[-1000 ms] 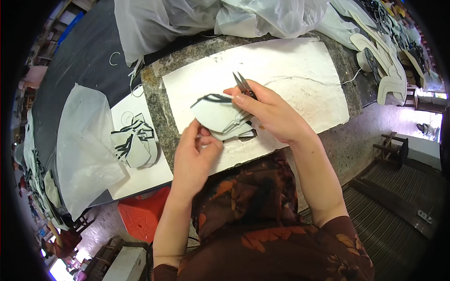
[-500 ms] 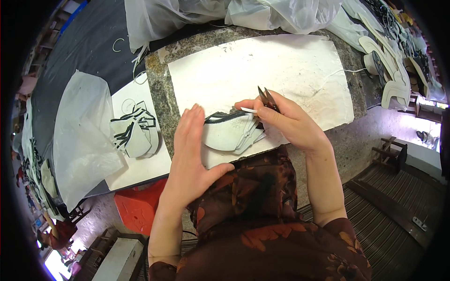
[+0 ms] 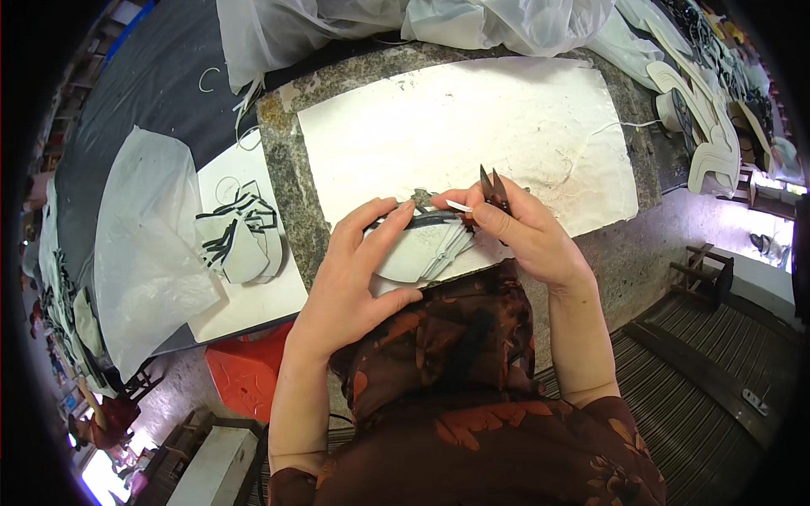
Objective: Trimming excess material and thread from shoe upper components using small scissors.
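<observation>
Landmark: the white sheet (image 3: 506,126) covering the stone slab (image 3: 283,177).

Well left of the sheet, a clear plastic bag (image 3: 148,244) is lying on the dark table. Between bag and sheet, a stack of finished white pieces with black trim (image 3: 240,244) is resting on a white board (image 3: 253,295).

At the sheet's near edge, the left hand (image 3: 354,278) is pressing flat on the white cut piece (image 3: 422,253), fingers spread over its top and thumb curled under its near side, so the piece is being pinned rather than lifted. A second ago this hand was pinching only the piece's left corner; it has since slid across and is covering most of it.

Just right of it, the right hand (image 3: 523,232) is clenching small thread snips (image 3: 495,187), blades pointing away from the body, with a short white strand (image 3: 460,206) running from the fingertips toward the piece's black trim. The snips have shifted right since the earlier frames; whether the blades are parted is unclear, probably nearly closed.

Judgement: the piece is being steadied for trimming along the black edge.

Far right of the sheet, pale cut shapes (image 3: 713,135) are piling up.
</observation>
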{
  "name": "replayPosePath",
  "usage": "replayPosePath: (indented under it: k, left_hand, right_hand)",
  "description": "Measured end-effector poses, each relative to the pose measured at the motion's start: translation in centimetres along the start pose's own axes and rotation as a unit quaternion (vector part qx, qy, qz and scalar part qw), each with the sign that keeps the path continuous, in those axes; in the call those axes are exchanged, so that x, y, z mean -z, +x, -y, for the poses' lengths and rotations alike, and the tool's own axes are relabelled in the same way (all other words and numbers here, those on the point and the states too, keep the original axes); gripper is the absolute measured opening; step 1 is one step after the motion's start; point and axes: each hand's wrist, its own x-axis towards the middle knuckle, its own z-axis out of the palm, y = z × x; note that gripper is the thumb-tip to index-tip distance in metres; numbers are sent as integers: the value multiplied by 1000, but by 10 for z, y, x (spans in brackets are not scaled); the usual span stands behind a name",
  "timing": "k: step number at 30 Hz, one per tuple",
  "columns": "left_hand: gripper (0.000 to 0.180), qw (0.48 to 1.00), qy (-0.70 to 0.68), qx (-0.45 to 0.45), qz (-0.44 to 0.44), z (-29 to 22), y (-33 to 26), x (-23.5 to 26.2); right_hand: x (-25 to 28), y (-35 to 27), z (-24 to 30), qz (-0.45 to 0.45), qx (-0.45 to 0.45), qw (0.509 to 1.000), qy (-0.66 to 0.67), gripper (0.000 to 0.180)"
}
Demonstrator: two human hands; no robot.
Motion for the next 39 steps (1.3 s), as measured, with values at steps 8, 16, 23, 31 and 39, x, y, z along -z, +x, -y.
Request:
replayPosePath:
  k: [8,16,23,31,39]
  left_hand:
    - [100,997,38,-41,58,-1,20,26]
    - [87,996,26,-23,82,1,22,11]
    - [75,996,76,-38,-14,-8,8,-7]
    - [90,999,-36,26,-22,-6,-10,4]
    - [71,997,-28,1,-69,9,-22,-1]
  right_hand:
    - [-7,-23,9,-133,-37,987,87,41]
    - [-7,-46,6,-133,-108,984,42,40]
    - [-18,-29,3,-107,-82,989,60,41]
    - [-17,-27,0,-96,-84,992,-1,32]
    - [-22,-25,-6,-98,-6,992,-81,32]
